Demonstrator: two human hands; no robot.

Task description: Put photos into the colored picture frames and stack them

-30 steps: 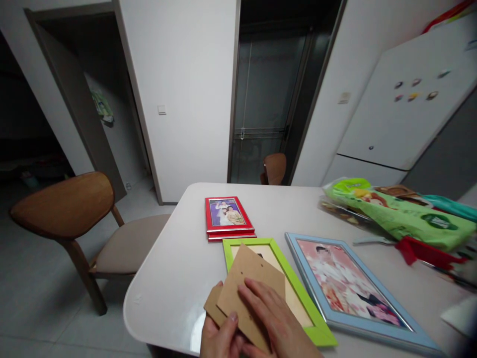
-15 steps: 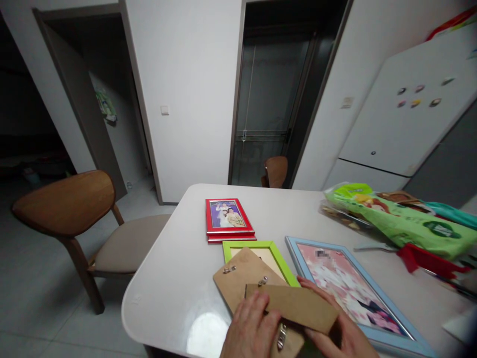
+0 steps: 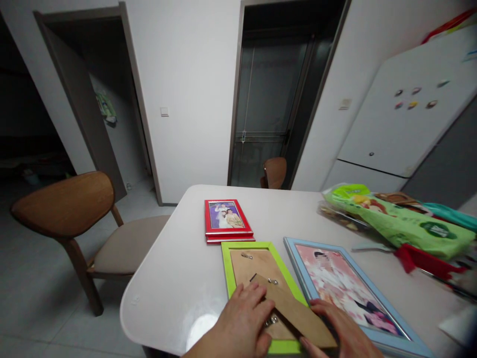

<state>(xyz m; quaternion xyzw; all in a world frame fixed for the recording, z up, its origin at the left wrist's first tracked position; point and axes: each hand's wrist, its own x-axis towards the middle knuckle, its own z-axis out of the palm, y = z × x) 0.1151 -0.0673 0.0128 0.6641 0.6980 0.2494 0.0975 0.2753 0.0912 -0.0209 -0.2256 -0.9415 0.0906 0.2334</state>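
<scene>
A lime-green picture frame point(image 3: 227, 268) lies face down at the table's near side, and its brown backing board point(image 3: 242, 271) sits inside the frame's border. Metal hangers dot the board, and a cardboard stand leg point(image 3: 294, 311) slants across it. My left hand point(image 3: 242, 320) rests palm down on the board and the upper part of the leg, fingers stretched out. Around the leg's lower right end, my right hand point(image 3: 341, 328) is closed, fingers on the far edge and thumb on the near side. Part of the frame's right side is hidden beneath the leg and this hand.
Right of the green frame lies a blue picture frame point(image 3: 294, 263); stacked red frames point(image 3: 208, 232) lie farther back. A green plastic bag point(image 3: 402, 219), a red-handled item point(image 3: 421, 258) and a white utensil point(image 3: 372, 247) occupy the right side. A wooden chair point(image 3: 67, 204) stands left of the white table point(image 3: 167, 288).
The backing board has turned from a skewed position over the green frame to lying within its border. Both hands moved along with it, and my left fingers have flattened out.
</scene>
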